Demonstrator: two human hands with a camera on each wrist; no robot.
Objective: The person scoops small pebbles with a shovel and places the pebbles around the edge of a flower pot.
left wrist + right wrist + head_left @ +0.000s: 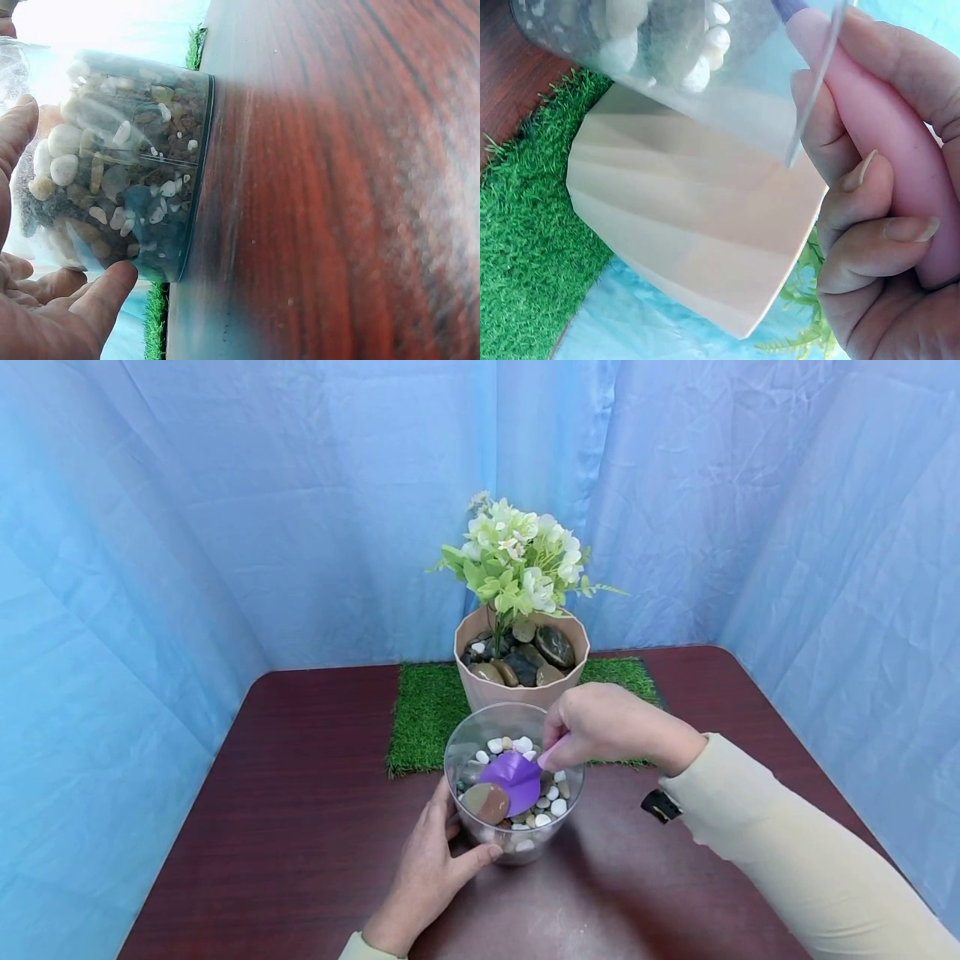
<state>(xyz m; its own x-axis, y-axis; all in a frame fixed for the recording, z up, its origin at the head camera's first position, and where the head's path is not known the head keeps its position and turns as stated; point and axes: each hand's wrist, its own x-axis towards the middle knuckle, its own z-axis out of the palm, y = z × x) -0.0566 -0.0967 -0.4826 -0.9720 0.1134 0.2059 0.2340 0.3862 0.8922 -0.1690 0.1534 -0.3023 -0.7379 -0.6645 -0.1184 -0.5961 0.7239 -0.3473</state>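
A clear container of white and brown pebbles stands on the table. My left hand holds its near left side, thumb in front and fingers around the side; fingers also show against the wall in the left wrist view. My right hand grips the pink handle of a small trowel, fingers curled round it. The trowel's purple blade is inside the container, over the pebbles. Beside the blade, a large flat brown stone lies inside; whether the blade touches it I cannot tell.
Just behind the container stands a beige flowerpot with large stones and white flowers. It sits on a green artificial grass mat. Blue curtains surround the dark red wooden table at the back and sides.
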